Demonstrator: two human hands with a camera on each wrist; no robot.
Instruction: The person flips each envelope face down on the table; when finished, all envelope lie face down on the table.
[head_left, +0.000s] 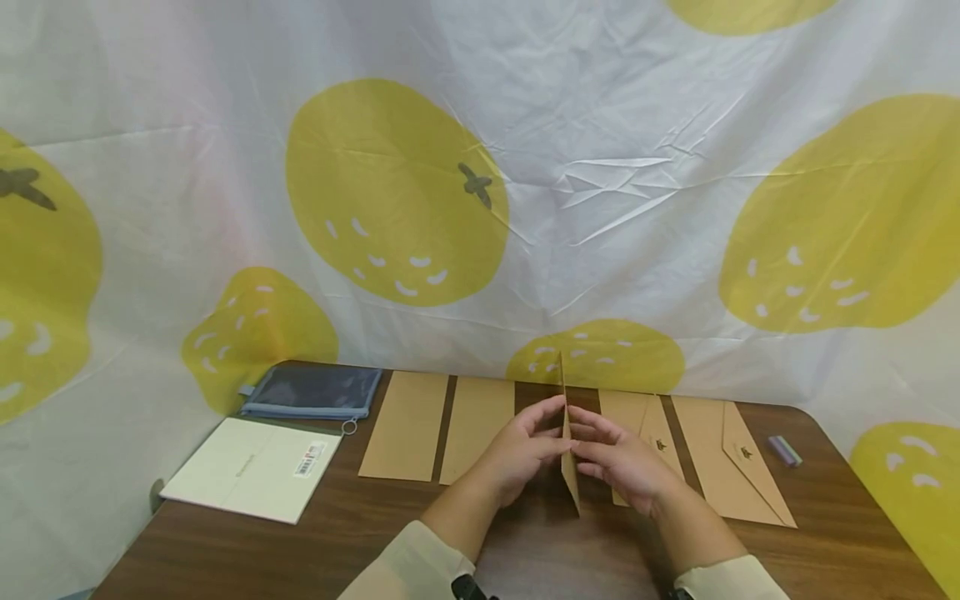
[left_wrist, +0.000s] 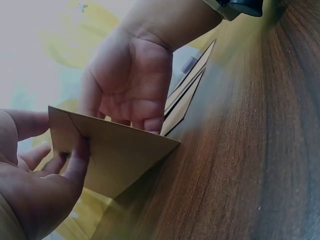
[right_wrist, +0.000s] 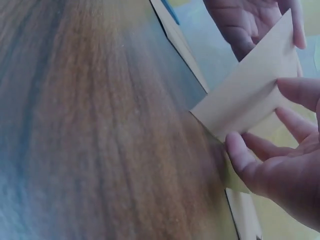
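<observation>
A kraft-paper envelope (head_left: 569, 475) stands nearly upright on its edge between both hands, thin side towards me. My left hand (head_left: 517, 454) holds it from the left, thumb and curved fingers against the face with the flap line. From the other side, the fingers of my right hand (head_left: 630, 465) hold its plain face, seen in the right wrist view. Two plain-side-up envelopes, one outer (head_left: 405, 425) and one inner (head_left: 476, 425), lie to the left. To the right lie two flap-side-up envelopes with crown prints, one partly hidden by the right hand and one (head_left: 742, 471) farther out.
A white booklet-like item (head_left: 251, 471) with a barcode label lies at the left, below a blue zip pouch (head_left: 315, 390) with a ring. A small purplish block (head_left: 784, 451) sits at the right. A fruit-patterned curtain (head_left: 540, 250) hangs behind the wooden table (head_left: 360, 546).
</observation>
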